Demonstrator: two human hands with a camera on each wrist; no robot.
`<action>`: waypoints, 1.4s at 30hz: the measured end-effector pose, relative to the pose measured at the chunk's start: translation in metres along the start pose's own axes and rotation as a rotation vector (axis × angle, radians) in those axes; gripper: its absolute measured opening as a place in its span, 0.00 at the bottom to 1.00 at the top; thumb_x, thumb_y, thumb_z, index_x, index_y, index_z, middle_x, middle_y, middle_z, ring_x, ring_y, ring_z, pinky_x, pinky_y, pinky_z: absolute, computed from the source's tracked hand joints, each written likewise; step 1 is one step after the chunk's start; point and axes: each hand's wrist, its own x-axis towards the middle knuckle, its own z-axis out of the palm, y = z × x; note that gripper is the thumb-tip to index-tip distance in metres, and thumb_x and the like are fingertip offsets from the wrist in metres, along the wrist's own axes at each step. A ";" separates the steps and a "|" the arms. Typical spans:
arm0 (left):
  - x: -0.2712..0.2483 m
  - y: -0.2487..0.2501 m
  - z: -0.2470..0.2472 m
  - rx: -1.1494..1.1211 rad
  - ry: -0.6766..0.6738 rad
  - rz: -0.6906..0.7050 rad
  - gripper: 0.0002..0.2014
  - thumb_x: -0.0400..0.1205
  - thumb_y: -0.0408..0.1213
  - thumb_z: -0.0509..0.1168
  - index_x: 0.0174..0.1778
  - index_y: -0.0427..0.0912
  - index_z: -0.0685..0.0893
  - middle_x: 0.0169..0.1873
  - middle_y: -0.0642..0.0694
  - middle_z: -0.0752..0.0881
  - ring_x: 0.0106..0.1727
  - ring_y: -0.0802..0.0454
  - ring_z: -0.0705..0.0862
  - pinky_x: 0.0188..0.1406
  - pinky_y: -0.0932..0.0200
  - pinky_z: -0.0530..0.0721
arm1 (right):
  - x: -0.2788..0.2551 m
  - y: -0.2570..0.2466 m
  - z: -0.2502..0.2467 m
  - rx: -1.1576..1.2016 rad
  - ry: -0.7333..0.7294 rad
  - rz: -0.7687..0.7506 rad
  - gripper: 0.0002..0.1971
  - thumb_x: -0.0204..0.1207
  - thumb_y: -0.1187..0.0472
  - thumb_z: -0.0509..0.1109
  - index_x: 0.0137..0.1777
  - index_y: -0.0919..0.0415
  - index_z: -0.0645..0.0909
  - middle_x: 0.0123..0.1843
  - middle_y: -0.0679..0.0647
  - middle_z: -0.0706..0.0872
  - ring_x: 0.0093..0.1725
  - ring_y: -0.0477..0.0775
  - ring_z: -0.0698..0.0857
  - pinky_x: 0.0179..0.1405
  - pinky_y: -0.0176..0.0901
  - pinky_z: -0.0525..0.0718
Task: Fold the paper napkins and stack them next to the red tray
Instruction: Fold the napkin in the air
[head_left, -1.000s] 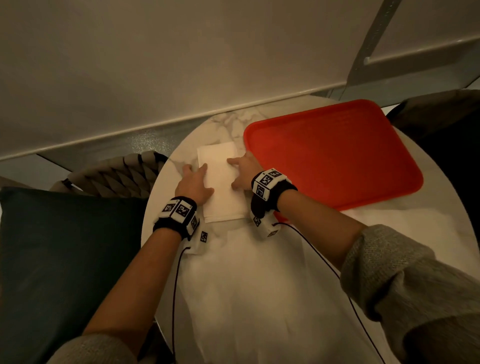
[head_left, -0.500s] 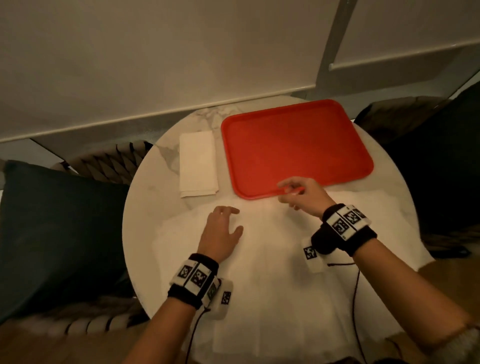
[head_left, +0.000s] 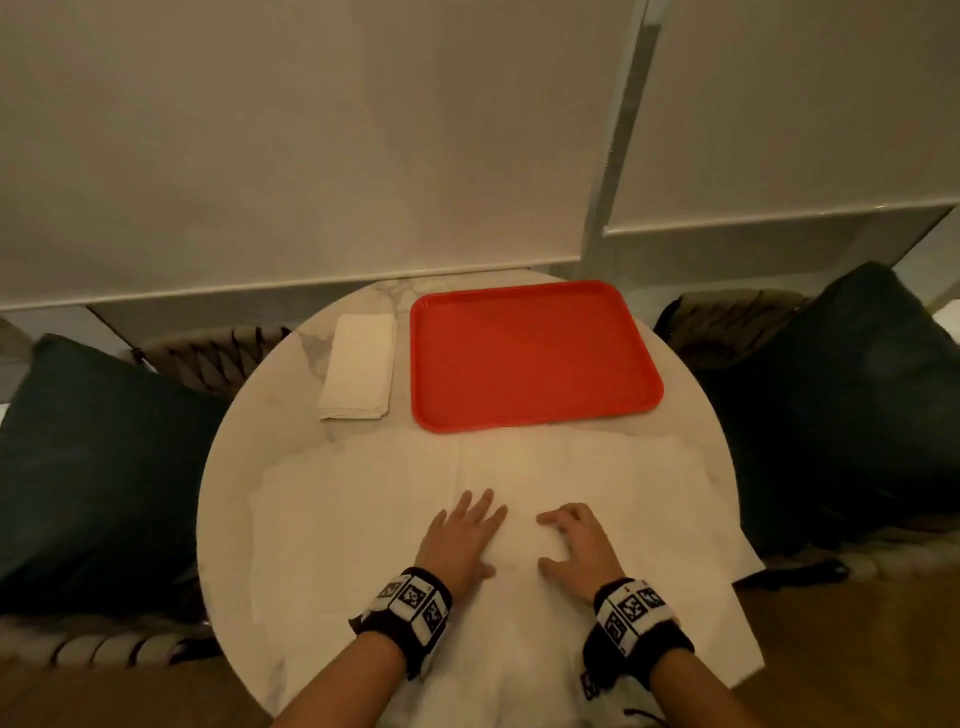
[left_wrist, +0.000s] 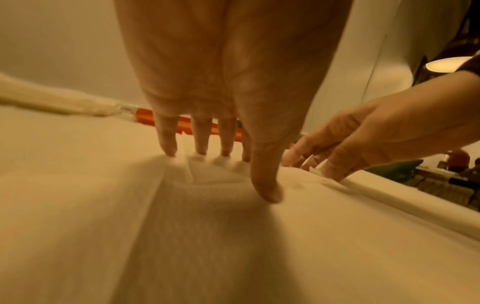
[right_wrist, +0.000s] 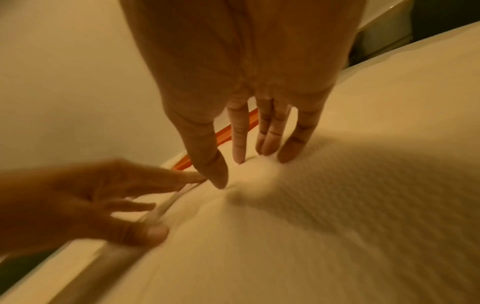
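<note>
The red tray (head_left: 535, 358) lies at the far side of the round table. A stack of folded white napkins (head_left: 358, 366) sits just left of it. Several unfolded napkins (head_left: 623, 483) overlap across the near half of the table. My left hand (head_left: 462, 535) lies palm down on them, fingers (left_wrist: 166, 144) straight with the tips pressing the paper. My right hand (head_left: 576, 540) is beside it, a little apart, with its fingertips (right_wrist: 240, 148) and thumb touching the top sheet. A slightly raised napkin edge (right_wrist: 166, 205) runs between the two hands. Neither hand holds anything.
The marble table (head_left: 270, 415) is small and round; napkins hang over its near right edge. Woven chairs with dark cushions (head_left: 93, 467) (head_left: 841, 405) stand on both sides. A wall with blinds rises close behind the tray.
Both hands left the folded stack. The right hand then drew back from the tray's front edge to sit beside the left hand on the unfolded napkins.
</note>
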 end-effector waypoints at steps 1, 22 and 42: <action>0.001 0.001 -0.003 0.011 0.015 -0.001 0.37 0.85 0.40 0.63 0.86 0.52 0.49 0.86 0.50 0.43 0.86 0.45 0.44 0.83 0.42 0.55 | 0.000 0.003 0.001 0.010 0.013 -0.015 0.28 0.65 0.59 0.78 0.67 0.53 0.78 0.62 0.48 0.69 0.65 0.51 0.75 0.67 0.34 0.72; -0.047 0.023 -0.031 -0.751 0.668 -0.026 0.15 0.85 0.35 0.65 0.67 0.46 0.85 0.64 0.51 0.85 0.69 0.64 0.74 0.63 0.86 0.65 | 0.008 -0.005 -0.010 0.033 -0.013 -0.016 0.34 0.63 0.55 0.82 0.69 0.46 0.73 0.59 0.48 0.74 0.61 0.49 0.75 0.64 0.39 0.75; -0.111 -0.006 -0.129 -1.755 1.199 -0.232 0.11 0.86 0.40 0.62 0.64 0.52 0.78 0.57 0.52 0.86 0.59 0.51 0.85 0.62 0.44 0.83 | 0.019 -0.118 -0.033 1.216 -0.292 0.137 0.26 0.69 0.52 0.77 0.64 0.64 0.81 0.60 0.63 0.88 0.60 0.64 0.87 0.57 0.56 0.85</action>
